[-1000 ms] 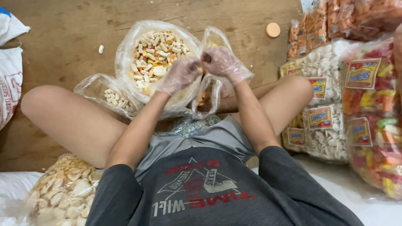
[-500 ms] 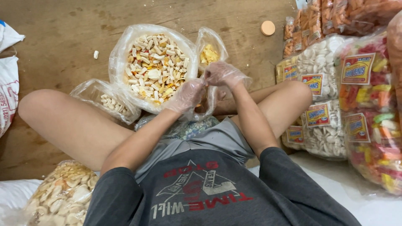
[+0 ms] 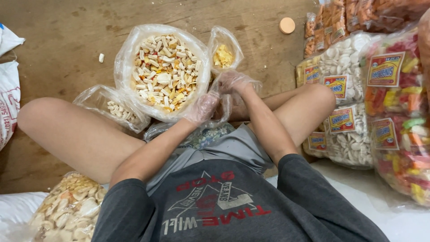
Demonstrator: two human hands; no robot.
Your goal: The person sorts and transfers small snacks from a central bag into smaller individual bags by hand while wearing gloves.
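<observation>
The big clear bag of mixed crackers (image 3: 163, 71) sits past the fingers, still very full, so lots seems left to sort. Two small bags flank it: the pale-cracker bag (image 3: 112, 107) and the yellow-cracker bag (image 3: 224, 54), both nearly empty. The gloved left hand (image 3: 201, 107) and right hand (image 3: 233, 83) curl together; what they pinch is hidden.

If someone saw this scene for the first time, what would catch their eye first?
Probably the big open bag of white and orange crackers at centre, with the gloved left hand and right hand working at its right edge. Next, the stack of labelled packed bags along the right side.
</observation>
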